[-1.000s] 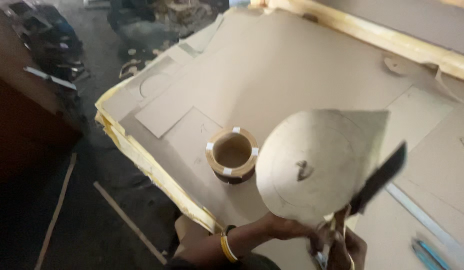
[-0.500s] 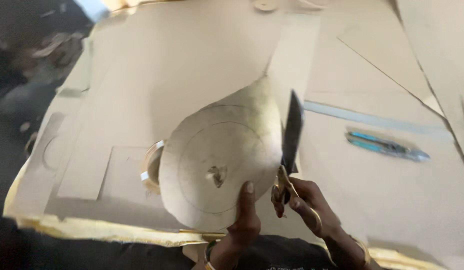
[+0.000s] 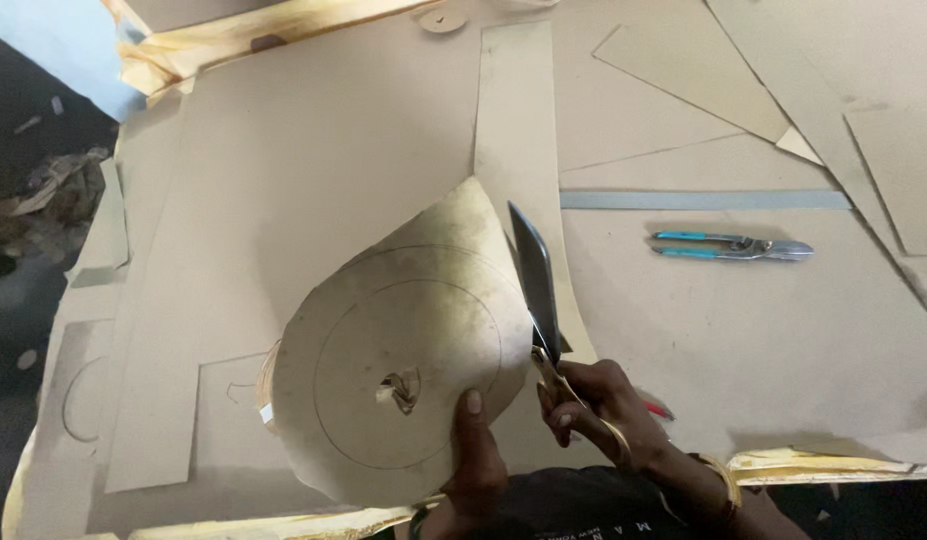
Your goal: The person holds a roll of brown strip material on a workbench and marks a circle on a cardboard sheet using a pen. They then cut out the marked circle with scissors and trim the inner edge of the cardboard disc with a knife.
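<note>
Two hands busy: left hand (image 3: pixel 476 462) pinches rounded cardboard piece (image 3: pixel 403 350) with drawn circles, raised above cardboard-covered table (image 3: pixel 313 150); right hand (image 3: pixel 595 408) clenches large scissors (image 3: pixel 539 290), dark blades at piece's edge.

A cardboard piece (image 3: pixel 403 360) with circles drawn on it is held up over the table (image 3: pixel 313 170), near the front edge. The left hand (image 3: pixel 475 462) grips its lower edge; the right hand (image 3: pixel 595 400) sits just to its right, holding scissors (image 3: pixel 536 285) whose blades rise along the piece's right edge. A ring (image 3: pixel 267 385) lies under the piece at its left. A long strip (image 3: pixel 515 120) runs away behind. Pliers (image 3: pixel 731 246) lie well off to the right, a flat bar (image 3: pixel 703 200) just behind them. Loose sheets (image 3: pixel 683 70) overlap at the far right.
</note>
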